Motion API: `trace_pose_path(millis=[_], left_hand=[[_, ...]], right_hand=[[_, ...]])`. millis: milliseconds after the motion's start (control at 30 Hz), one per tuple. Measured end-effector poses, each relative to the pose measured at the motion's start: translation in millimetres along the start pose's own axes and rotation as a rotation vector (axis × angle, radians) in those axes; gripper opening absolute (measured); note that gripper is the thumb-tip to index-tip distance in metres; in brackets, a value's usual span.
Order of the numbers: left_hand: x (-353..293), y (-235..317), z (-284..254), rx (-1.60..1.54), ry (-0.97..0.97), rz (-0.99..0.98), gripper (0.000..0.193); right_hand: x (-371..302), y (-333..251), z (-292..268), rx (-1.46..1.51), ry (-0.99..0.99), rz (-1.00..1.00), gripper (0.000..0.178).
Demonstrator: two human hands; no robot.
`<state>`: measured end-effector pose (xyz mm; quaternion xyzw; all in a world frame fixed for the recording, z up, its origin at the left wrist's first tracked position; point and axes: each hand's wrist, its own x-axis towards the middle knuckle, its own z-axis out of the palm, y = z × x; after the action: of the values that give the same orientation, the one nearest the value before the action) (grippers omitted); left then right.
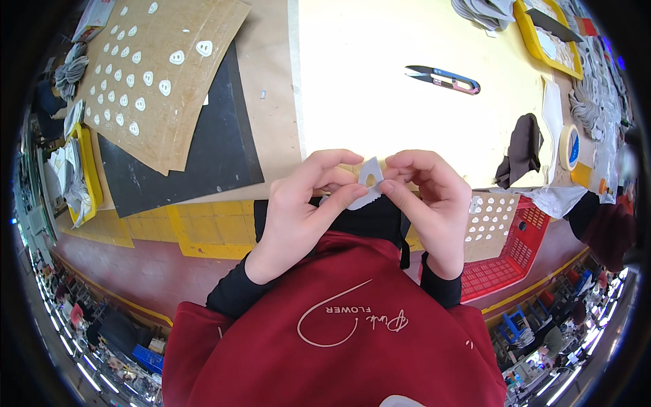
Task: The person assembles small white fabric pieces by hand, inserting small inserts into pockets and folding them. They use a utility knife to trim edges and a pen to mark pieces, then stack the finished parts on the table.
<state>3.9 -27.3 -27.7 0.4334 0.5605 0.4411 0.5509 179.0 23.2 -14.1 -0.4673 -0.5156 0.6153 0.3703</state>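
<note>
A small grey fabric piece (372,170) with a pointed top and a notch in it is held up at the table's near edge. My left hand (306,203) pinches its left side between thumb and fingers. On the other side my right hand (434,200) has its thumb and curled fingers closed on the right edge. The lower part of the piece is partly hidden behind my thumbs. Beyond my hands, thread snips (434,78) with a blue and pink handle lie on the bright cream work surface (352,88).
Left lies a brown board (163,125) with white snout-shaped pieces, over a black sheet (230,136). Yellow trays (97,183) flank the table. At right are dark brown fabric (522,149), a tape roll (564,147) and grey fabric piles. A red basket (522,247) stands below, holding another board (494,227).
</note>
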Motion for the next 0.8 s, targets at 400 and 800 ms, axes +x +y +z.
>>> trace_pose_path(millis=[400, 800], left_hand=[[15, -8, 3, 0.730, -0.031, 0.436, 0.017], [19, -13, 5, 0.726, 0.054, 0.449, 0.019]], right_hand=[[35, 14, -9, -0.658, -0.016, -0.452, 0.019], [41, 26, -10, -0.651, 0.002, -0.403, 0.010]])
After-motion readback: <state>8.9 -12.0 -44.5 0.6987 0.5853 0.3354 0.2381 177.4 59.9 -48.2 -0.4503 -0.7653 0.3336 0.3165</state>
